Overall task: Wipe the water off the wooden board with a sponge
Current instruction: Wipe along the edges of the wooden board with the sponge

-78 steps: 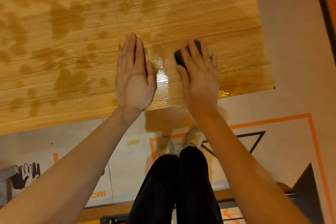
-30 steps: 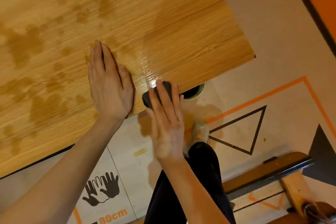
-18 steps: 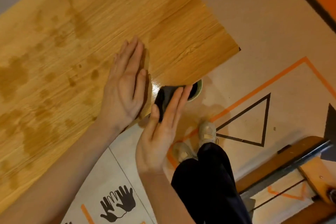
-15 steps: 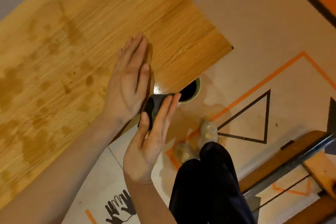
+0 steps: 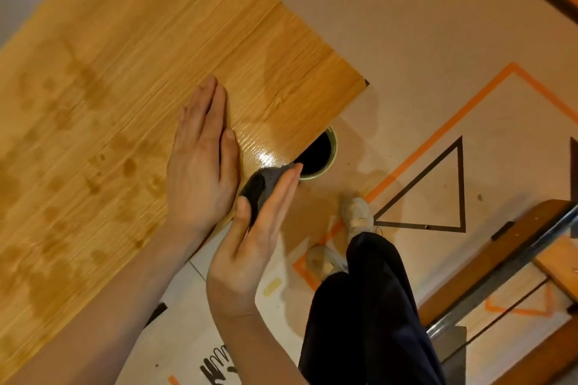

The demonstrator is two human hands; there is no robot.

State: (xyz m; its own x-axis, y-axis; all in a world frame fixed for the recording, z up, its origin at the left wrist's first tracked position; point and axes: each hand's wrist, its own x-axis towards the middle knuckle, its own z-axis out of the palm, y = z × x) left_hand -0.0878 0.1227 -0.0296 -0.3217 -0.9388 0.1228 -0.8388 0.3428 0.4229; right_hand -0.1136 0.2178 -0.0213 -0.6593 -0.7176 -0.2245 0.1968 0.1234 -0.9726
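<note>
The left hand lies flat on the wooden board, palm down, fingers straight and pressed together, close to the board's near edge. The right hand stands on its side just beside it, palm turned toward the left hand, fingers straight and together, with the thumb laid against the dark sponge. The sponge is pinned between that thumb and the flat fingers at the very edge of the board, touching the wet, shiny patch there. Darker water stains spread over the left part of the board, well apart from the sponge.

Just past the board's edge, on the floor below, a green-rimmed cup with a dark inside shows, partly hidden by the board and by the right fingertips. Lower down are the person's dark trousers and pale shoes. Orange tape lines and a black triangle outline mark the floor. A black handprint graphic is printed near the bottom edge; no writing can be read
</note>
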